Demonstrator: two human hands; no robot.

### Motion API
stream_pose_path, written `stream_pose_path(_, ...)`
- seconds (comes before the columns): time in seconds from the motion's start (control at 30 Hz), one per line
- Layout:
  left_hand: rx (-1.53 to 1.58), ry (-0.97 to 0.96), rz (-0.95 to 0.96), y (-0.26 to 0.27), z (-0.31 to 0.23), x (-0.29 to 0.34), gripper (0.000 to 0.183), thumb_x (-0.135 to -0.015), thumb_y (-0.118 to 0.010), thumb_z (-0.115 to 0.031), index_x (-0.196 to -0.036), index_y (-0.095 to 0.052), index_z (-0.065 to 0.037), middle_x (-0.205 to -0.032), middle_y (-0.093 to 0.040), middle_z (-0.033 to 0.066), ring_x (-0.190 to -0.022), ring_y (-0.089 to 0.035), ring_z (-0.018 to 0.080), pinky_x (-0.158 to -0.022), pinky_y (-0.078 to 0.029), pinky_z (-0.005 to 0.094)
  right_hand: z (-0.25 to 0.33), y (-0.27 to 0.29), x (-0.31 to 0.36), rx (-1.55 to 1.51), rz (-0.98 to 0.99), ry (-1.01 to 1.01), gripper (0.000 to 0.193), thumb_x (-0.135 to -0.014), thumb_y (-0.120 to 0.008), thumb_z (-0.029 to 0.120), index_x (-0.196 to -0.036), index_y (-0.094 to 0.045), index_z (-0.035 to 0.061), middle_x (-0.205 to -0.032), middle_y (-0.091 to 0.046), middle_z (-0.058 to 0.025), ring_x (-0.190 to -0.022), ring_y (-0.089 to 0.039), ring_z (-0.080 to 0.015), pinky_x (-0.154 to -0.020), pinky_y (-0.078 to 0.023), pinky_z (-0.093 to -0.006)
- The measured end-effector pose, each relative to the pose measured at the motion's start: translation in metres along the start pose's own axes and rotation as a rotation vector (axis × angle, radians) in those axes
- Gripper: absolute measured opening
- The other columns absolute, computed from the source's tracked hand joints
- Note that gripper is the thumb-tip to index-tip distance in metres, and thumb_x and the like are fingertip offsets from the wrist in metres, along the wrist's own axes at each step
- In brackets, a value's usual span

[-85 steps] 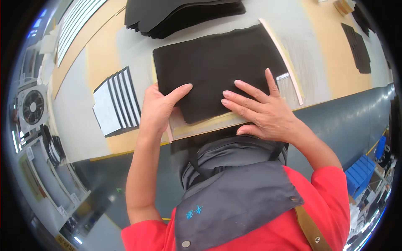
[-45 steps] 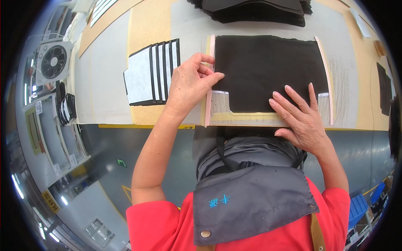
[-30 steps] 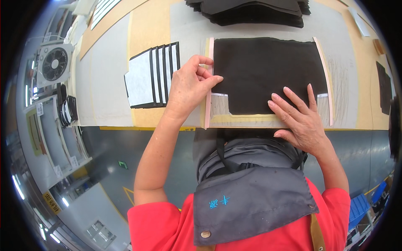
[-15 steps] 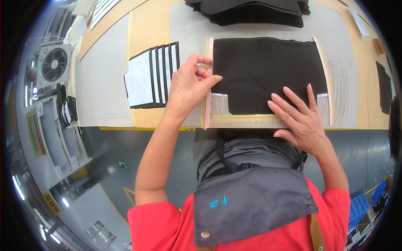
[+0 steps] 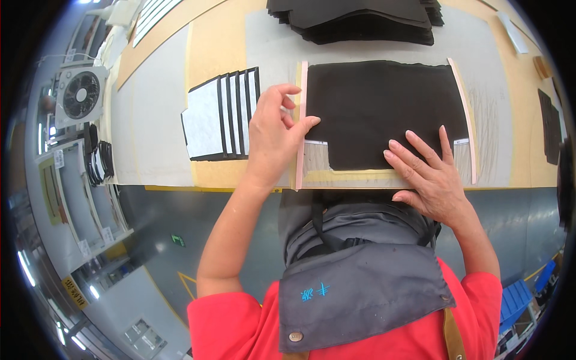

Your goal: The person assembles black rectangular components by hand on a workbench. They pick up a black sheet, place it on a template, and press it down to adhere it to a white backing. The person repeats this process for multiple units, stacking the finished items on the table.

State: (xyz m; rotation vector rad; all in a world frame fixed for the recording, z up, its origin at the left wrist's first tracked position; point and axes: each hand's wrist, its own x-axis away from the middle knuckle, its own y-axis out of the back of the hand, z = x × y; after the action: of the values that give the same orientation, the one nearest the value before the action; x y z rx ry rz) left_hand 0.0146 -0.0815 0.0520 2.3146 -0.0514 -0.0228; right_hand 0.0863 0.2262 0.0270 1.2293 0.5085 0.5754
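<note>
A flat black piece of fabric or leather-like sheet (image 5: 384, 108) lies on the table between two pale pink strips, the left strip (image 5: 299, 159) and the right strip (image 5: 470, 144). Both its lower corners are notched. My left hand (image 5: 275, 132) is at its left edge; the thumb tip rests on the edge, while the other fingers curl above the left strip, apart from the thumb. Nothing shows in its grasp. Spread across the lower right of the black sheet, my right hand (image 5: 429, 177) lies flat with fingers apart.
Left of my left hand lie overlapping white panels with black borders (image 5: 207, 123). A thick stack of black sheets (image 5: 360, 21) sits at the far side. Dark pieces (image 5: 549, 126) lie at the table's right. A box fan (image 5: 81, 95) stands beyond the left edge.
The table and its contents sit slightly lower in the picture. My left thumb stays at the sheet's left edge, with only a small shift. My right hand keeps its place on the sheet.
</note>
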Motion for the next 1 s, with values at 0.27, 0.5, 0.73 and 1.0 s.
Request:
stream_pose_path(0.27,-0.359,-0.413,-0.104,-0.02,0.011,0.019,0.028,-0.086,-0.076,-0.004,-0.112,-0.076,-0.013,-0.113,-0.075,-0.0018,-0.082,-0.062,0.0221,-0.075,-0.056,0.0332,0.0,0.001,0.0,-0.003,0.004,-0.002,0.072,-0.094,-0.051,0.064,-0.151,-0.053,0.0205,-0.156,-0.051,0.0047,-0.151,-0.038,-0.0233,-0.127,-0.008,-0.0644)
stream_pose_path(0.5,-0.388,-0.473,-0.104,-0.019,0.01,0.018,0.026,-0.087,-0.073,0.0,-0.111,-0.074,-0.007,-0.115,-0.072,0.004,-0.096,-0.062,0.0271,-0.084,-0.054,0.0357,0.001,0.001,-0.001,-0.007,-0.005,0.003,0.074,-0.092,-0.055,0.064,-0.152,-0.052,0.022,-0.157,-0.05,0.0062,-0.151,-0.037,-0.0224,-0.127,-0.01,-0.0645)
stream_pose_path(0.73,-0.264,-0.557,-0.065,-0.044,-0.017,0.006,0.035,-0.089,-0.072,-0.003,-0.124,-0.067,-0.006,-0.125,-0.064,0.0129,-0.12,-0.06,0.0325,-0.103,-0.048,0.0433,0.0,0.003,0.001,-0.019,-0.022,-0.004,0.073,-0.09,-0.058,0.062,-0.151,-0.053,0.0222,-0.156,-0.05,0.0062,-0.15,-0.038,-0.0224,-0.126,-0.013,-0.066)
stream_pose_path(1.0,-0.314,-0.541,-0.021,-0.07,-0.029,-0.009,0.038,-0.093,-0.071,-0.012,-0.131,-0.064,-0.009,-0.131,-0.061,0.0111,-0.124,-0.056,0.0332,-0.107,-0.043,0.0452,-0.001,-0.003,0.004,-0.096,-0.048,-0.003,0.074,-0.089,-0.064,0.06,-0.151,-0.052,0.0227,-0.158,-0.047,0.0071,-0.15,-0.038,-0.0185,-0.124,-0.013,-0.0682)
